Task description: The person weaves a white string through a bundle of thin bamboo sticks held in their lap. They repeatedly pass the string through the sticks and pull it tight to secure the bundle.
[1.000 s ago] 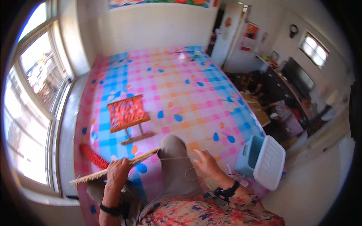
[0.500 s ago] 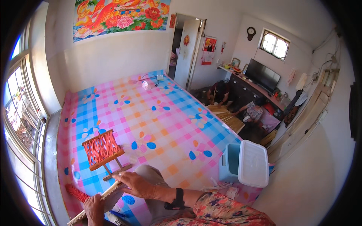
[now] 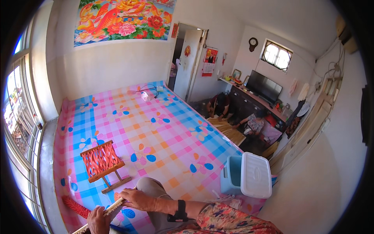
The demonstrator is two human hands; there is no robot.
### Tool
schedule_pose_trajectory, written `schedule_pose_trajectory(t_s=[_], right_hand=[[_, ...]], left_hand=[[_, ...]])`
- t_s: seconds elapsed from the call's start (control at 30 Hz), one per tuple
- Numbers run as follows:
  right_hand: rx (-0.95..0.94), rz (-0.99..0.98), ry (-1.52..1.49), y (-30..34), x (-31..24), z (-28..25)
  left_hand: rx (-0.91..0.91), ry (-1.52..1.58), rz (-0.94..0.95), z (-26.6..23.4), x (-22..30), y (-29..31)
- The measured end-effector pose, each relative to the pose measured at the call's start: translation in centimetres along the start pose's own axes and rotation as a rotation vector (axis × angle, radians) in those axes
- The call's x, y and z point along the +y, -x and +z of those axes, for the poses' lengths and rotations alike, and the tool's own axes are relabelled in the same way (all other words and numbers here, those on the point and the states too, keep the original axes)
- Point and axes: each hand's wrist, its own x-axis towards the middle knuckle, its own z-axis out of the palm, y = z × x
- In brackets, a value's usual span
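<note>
A long pale wooden strip (image 3: 112, 208) with a row of small teeth or pegs along its edge slants across my lap. My left hand (image 3: 98, 220) is closed round its lower part. Farther up, near its upper end, my right hand (image 3: 137, 199) grips it with bent fingers. Just left of my left hand lies a braided red bundle (image 3: 76, 206). Beyond the hands, a small wooden frame (image 3: 100, 160) strung with red cord rests on the checked plastic cover (image 3: 171, 146). A blue object (image 3: 120, 228) shows partly beneath the strip.
At the right edge of the covered platform stands a light-blue bin (image 3: 230, 177) with a white lid (image 3: 256, 174) leaning on it. A cable (image 3: 156, 92) and a small pale bundle (image 3: 145, 96) lie at the far end. Two people sit on the floor by long straw-coloured strips (image 3: 228, 130). Windows line the left.
The whole view has tilted up slightly, so the room sits a little lower and further left. Both hands keep hold of the strip; their grip looks much the same.
</note>
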Motion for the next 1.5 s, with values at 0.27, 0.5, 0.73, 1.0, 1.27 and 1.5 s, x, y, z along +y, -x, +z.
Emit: schedule_pose_trajectory(t_s=[0.27, 0.5, 0.73, 1.0, 1.27, 1.5], right_hand=[[0.012, -0.031, 0.024, -1.7, -1.4, 0.3], [0.008, 0.017, 0.045, -1.1, -1.2, 0.1], [0.085, -0.028, 0.006, -1.7, -2.6, 0.6], [0.184, 0.039, -0.008, -1.1, -1.4, 2.4], [0.299, 0.053, 0.027, -0.9, -0.6, 3.0], [0.4, 0.084, -0.081, -0.4, -1.0, 3.2]], left_hand=[[0.038, 0.075, -0.055, -0.7, 0.0, -0.1], [0.106, 0.087, -0.017, -1.1, 0.7, -0.3], [0.147, 0.076, -0.079, -1.7, 0.6, 0.2], [0.066, 0.105, -0.117, -0.6, -1.0, 0.3], [0.087, 0.047, -0.092, 0.3, -0.3, -0.7], [0.093, 0.046, -0.126, 0.2, -0.4, -0.5]])
